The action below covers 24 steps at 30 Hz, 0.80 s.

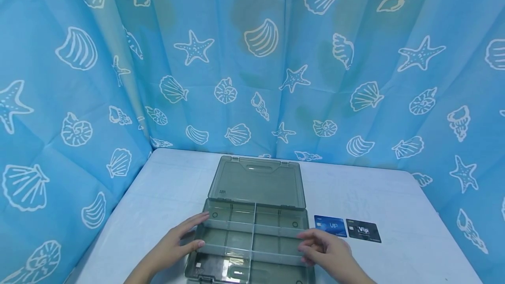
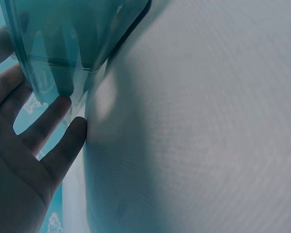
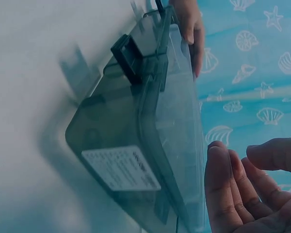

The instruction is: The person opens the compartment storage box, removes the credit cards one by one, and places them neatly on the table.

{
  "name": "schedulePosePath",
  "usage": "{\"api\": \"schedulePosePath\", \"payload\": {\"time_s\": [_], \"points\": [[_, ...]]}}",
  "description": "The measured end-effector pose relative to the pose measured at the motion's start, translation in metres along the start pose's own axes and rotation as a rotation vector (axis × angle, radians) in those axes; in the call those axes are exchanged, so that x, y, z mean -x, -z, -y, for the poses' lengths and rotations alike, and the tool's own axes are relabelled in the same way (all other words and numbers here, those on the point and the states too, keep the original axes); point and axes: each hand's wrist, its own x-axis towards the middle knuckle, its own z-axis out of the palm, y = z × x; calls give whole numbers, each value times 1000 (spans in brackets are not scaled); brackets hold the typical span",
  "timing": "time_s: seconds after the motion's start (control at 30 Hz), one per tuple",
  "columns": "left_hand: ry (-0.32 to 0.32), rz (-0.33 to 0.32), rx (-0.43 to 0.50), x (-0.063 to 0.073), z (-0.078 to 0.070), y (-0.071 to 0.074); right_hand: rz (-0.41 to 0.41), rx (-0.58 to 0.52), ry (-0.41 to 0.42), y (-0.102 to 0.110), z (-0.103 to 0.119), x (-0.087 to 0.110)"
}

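A translucent grey-green compartment box lies with its lid folded back, away from me. Clear dividers split its inside, and a dark card marked VIP lies in the front left compartment. My left hand is at the box's left side, fingers spread and fingertips at the rim; in the left wrist view some fingers show through the wall. Over the right edge hovers my right hand, with loosely bent fingers and nothing between thumb and fingers. Right of the box lie a blue VIP card and a black VIP card.
The box stands on a white-covered table. A blue curtain with shell and starfish prints hangs behind and at the sides. A black latch and a white label show on the box's outside.
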Motion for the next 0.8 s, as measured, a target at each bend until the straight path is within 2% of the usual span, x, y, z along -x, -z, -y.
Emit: {"api": "schedulePosePath", "payload": {"time_s": [0.37,0.8], "points": [[-10,-11,-17,0,1,-1,121,-115,25,-19,8,-10],[0,-9,-18,1,-2,0,160,-94,95,-41,16,-19]]}}
